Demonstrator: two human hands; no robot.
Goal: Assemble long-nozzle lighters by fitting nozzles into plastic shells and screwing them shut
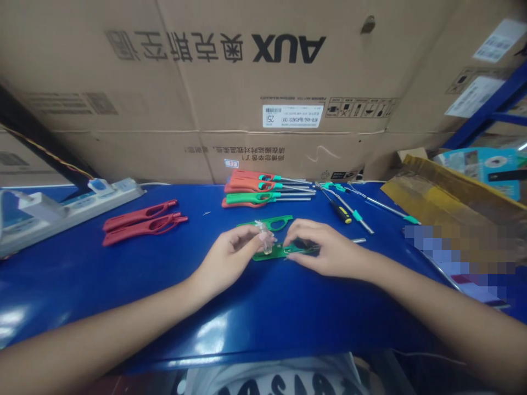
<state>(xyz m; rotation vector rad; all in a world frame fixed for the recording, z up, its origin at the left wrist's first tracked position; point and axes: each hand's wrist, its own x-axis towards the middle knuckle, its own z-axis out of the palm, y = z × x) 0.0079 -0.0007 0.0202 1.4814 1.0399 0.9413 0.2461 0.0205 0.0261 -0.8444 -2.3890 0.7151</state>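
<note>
My left hand (236, 247) pinches a small clear plastic lighter tank (267, 246) between thumb and fingers. Just below it lies a green lighter shell half (261, 255), partly covered by both hands. My right hand (325, 248) is curled over the shell's right end, its thumb and fingertips closed around something too small to make out. A metal tube (359, 240) sticks out beyond the right hand. Another green shell half (280, 222) rests behind the hands, with its trigger loop facing right.
Red lighter shells (144, 222) lie at left, near a white power strip (119, 192). Orange and green lighters (251, 184) are stacked at the back. A screwdriver (341, 211) lies among metal tubes (362, 221). Behind stands a large carton (206, 99); a taped box (444, 192) is at right.
</note>
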